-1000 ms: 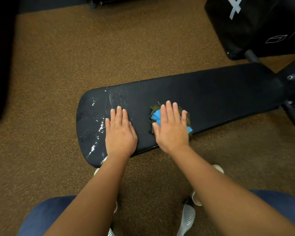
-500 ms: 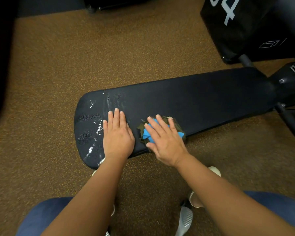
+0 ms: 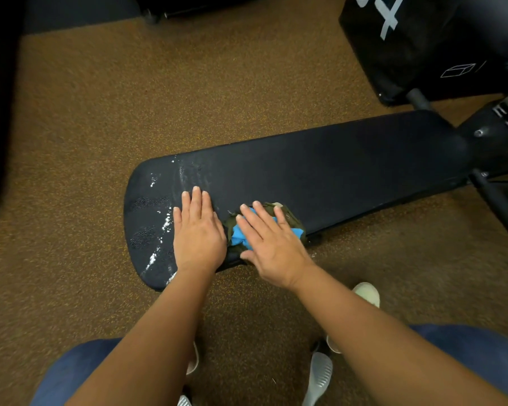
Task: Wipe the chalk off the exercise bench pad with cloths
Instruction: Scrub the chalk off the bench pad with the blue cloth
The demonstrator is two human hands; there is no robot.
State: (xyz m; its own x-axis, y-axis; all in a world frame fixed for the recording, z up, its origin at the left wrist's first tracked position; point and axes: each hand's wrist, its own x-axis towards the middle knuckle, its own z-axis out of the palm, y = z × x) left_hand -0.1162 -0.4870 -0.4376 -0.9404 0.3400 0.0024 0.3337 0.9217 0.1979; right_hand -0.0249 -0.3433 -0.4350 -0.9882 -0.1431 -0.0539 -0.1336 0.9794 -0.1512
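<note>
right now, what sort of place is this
Most likely a gym: a padded exercise bench streaked with white chalk, speckled brown flooring, and a large black box with white markings beside the bench.

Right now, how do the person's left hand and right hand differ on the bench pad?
The left hand lies flat on the bare black bench pad, next to white chalk streaks; the right hand presses on bunched blue and olive-green cloths. The left hand points straight across the pad; the right hand angles leftward. Both are palm down with straight fingers.
</note>
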